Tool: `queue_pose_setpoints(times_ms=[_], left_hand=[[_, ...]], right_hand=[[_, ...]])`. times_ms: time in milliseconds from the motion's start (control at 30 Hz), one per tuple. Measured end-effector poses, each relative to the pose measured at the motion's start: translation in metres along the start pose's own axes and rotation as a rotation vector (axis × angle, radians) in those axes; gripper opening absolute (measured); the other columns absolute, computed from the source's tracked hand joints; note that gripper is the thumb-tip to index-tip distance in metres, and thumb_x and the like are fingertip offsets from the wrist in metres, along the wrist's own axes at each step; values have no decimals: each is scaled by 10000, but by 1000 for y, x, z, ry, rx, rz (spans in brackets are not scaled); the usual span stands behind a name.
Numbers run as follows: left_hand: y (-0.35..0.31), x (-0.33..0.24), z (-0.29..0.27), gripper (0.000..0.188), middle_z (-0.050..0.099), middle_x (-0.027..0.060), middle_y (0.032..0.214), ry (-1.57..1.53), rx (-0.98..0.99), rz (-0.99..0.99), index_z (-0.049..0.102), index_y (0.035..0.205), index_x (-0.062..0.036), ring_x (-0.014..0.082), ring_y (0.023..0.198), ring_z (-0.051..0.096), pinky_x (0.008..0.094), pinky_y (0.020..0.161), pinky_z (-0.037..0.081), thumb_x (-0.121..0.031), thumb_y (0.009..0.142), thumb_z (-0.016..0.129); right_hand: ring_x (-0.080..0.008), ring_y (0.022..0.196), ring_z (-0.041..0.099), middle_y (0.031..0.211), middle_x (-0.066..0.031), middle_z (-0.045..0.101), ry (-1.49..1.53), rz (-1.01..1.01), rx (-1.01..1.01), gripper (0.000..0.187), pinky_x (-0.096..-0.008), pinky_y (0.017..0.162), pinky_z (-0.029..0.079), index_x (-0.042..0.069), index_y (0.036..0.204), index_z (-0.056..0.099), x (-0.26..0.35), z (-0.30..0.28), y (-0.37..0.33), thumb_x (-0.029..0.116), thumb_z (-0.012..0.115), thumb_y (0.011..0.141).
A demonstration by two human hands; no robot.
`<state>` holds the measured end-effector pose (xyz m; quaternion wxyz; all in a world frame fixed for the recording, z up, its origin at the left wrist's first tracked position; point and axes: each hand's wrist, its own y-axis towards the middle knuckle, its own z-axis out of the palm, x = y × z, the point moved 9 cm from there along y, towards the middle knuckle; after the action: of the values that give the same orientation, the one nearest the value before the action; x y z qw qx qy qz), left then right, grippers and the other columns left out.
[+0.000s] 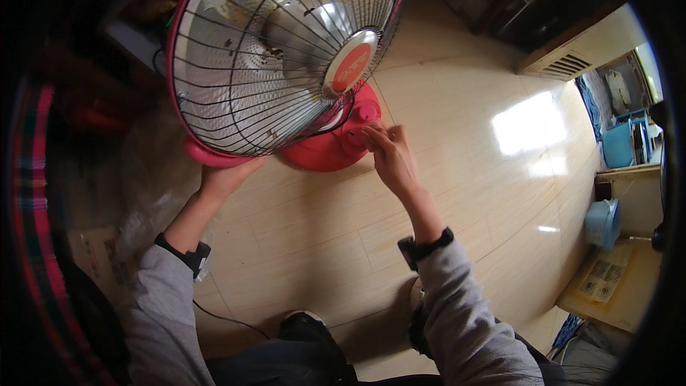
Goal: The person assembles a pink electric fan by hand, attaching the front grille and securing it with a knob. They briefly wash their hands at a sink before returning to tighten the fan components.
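Observation:
A dish-shaped electric heater [246, 50] with a black wire guard, pink rim and silvery reflector stands before me, its head tilted. A round badge, white with a red middle, sits at the front of the guard. Below is the heater's round red base [318, 156], which carries knobs. My left hand [227, 177] holds the lower edge of the head, its fingertips hidden behind the rim. With bent fingers pressed together, my right hand [391, 154] grips a red control knob [361, 134] on the base; the hand covers part of it.
Pale wood-look floor [457, 171] lies around the base. A dark cord [232, 320] runs near my shoes. Clear plastic wrapping [153, 204] and a cardboard piece [100, 257] lie at left. Blue containers [604, 221] and shelving stand at right, a dark cabinet [554, 11] at far right.

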<state>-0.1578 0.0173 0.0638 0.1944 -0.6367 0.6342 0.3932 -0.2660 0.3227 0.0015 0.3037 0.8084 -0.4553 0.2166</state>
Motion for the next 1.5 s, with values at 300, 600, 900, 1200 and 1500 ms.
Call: queue_pose_setpoints(times_ms=[300,600,900,1200,1500], left_hand=[[-9,86,11,388,695,60,1218,-474,113,-461,685,1191,-21,164,1120,641,311,977,484,-176,851,789],[-16,79,9,415,676,49,1264,-904,274,-696,663,1233,-18,147,1162,614,315,1012,470,-203,876,767],[-3,74,-8,384,696,61,1223,-320,158,-479,678,1201,-5,148,1107,645,315,970,505,-149,859,778],[-9,81,-25,381,660,86,1258,-236,27,-647,664,1235,28,163,1165,596,312,1017,453,-115,889,730],[8,66,-35,482,580,103,1336,-214,-43,-500,551,1333,56,191,1205,544,316,1054,401,-6,863,634]], right_hand=[[-362,958,622,1075,-207,581,41,15,114,256,-455,794,542,100,1197,670,20,19,-24,159,595,960],[-391,1058,556,1123,-201,528,-282,-27,157,393,-465,841,506,201,1299,597,24,45,-8,114,568,916],[-286,909,589,991,-80,699,98,148,189,326,-425,794,533,141,1206,641,-5,7,-31,49,587,898],[-283,836,634,931,-163,654,241,235,283,331,-393,753,547,96,1200,693,-40,19,11,337,613,988],[-336,1124,559,1079,-186,613,202,74,304,311,-444,942,480,141,1145,700,3,38,22,356,564,966]])
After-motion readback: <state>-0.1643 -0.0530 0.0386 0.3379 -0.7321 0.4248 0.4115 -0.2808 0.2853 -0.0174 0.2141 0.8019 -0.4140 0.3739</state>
